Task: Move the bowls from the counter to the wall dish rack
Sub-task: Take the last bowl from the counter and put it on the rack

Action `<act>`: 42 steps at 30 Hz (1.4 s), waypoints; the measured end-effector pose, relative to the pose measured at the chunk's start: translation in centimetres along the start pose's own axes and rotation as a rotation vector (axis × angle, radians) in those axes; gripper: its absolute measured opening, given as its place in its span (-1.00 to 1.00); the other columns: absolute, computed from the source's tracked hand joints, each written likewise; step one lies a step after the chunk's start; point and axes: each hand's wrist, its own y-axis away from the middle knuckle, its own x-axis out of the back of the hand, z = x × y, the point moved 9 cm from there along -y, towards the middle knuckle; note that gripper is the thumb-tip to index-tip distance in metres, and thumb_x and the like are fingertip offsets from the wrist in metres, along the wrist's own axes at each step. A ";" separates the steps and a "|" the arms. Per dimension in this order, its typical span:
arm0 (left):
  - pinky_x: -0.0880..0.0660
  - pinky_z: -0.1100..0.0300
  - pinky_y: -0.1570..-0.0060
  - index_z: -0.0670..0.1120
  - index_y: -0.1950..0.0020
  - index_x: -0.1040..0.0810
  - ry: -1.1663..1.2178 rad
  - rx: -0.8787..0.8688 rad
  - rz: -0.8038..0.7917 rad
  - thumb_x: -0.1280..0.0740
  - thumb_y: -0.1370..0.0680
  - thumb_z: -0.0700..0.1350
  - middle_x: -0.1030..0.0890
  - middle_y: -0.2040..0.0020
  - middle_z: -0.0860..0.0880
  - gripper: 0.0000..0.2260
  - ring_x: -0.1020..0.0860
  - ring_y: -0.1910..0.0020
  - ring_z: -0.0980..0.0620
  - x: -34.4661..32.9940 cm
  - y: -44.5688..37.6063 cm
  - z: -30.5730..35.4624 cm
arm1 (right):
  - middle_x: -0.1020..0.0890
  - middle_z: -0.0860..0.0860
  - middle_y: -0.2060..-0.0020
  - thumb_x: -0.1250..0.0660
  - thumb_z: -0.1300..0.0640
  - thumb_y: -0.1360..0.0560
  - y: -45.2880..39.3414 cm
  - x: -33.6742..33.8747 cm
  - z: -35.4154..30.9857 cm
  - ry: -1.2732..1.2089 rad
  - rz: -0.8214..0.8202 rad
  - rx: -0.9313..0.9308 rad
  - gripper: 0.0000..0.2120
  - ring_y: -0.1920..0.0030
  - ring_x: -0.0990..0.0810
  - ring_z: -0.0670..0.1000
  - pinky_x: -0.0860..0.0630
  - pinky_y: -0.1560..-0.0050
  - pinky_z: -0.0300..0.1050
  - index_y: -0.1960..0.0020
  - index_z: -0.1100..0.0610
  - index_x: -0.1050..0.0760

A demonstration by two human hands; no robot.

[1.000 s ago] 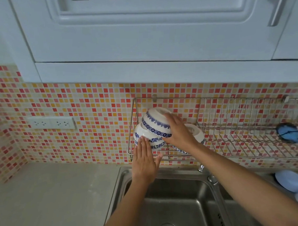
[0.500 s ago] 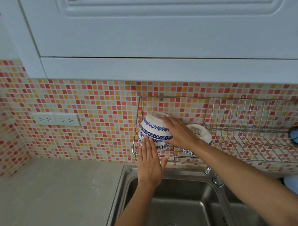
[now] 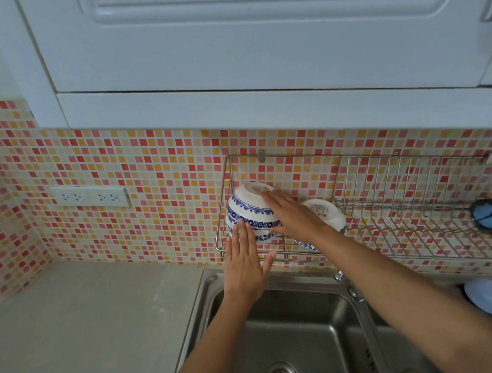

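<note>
Two nested, upturned white porcelain bowls with blue floral bands (image 3: 250,214) are seated at the left end of the wall-hung steel wire dish rack (image 3: 381,208), presumably for draining. The right hand (image 3: 292,216) is laid open over the top bowl, fingers spread, while the left hand (image 3: 242,259) is pressed flat against the lower rim to steady the stack.

Bright, even daylight, soft and diffuse, source not visible; weak shadows under the white cabinet (image 3: 261,44) and behind the bowls (image 3: 251,211) on the tile wall (image 3: 154,190). Dull glare on the steel sink (image 3: 301,325) walls. Wide-angle bending curves the cabinet edge and the wire rack (image 3: 409,207) toward the right; far-right edge slightly smeared, centre sharp.
</note>
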 end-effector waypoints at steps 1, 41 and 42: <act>0.26 -0.06 -0.45 -0.12 -0.54 0.24 0.002 -0.001 -0.008 0.23 -0.55 0.36 0.22 -0.55 -0.08 -0.26 0.23 -0.53 -0.09 0.0 0.0 0.0 | -0.11 0.05 -0.56 -0.45 0.00 -0.45 0.1 0.0 0.0 0.016 -0.003 0.009 -0.08 -0.55 -0.04 0.08 -0.34 -0.38 0.00 -0.59 0.14 0.05; -0.52 -0.10 -0.19 0.06 -0.43 -0.08 0.481 -0.014 -0.016 -0.37 -0.35 0.34 -0.11 -0.50 -0.04 -0.20 -0.32 -0.39 -0.12 2.4 -8.3 -1.9 | 0.07 -0.01 -0.57 -0.38 -0.24 -0.44 9.3 -2.4 10.0 -0.302 0.065 -0.624 -0.22 -0.56 0.04 0.14 -0.16 -0.47 0.15 -0.54 -0.07 -0.15; -0.50 -0.09 -0.22 0.06 -0.44 -0.08 0.500 -0.021 -0.026 -0.37 -0.36 0.33 -0.07 -0.52 -0.04 -0.20 -0.29 -0.41 -0.13 2.3 -8.3 -1.8 | 0.06 -0.01 -0.57 -0.38 -0.23 -0.45 9.3 -2.3 9.9 -0.300 0.069 -0.615 -0.24 -0.55 0.04 0.15 -0.15 -0.47 0.15 -0.54 -0.07 -0.16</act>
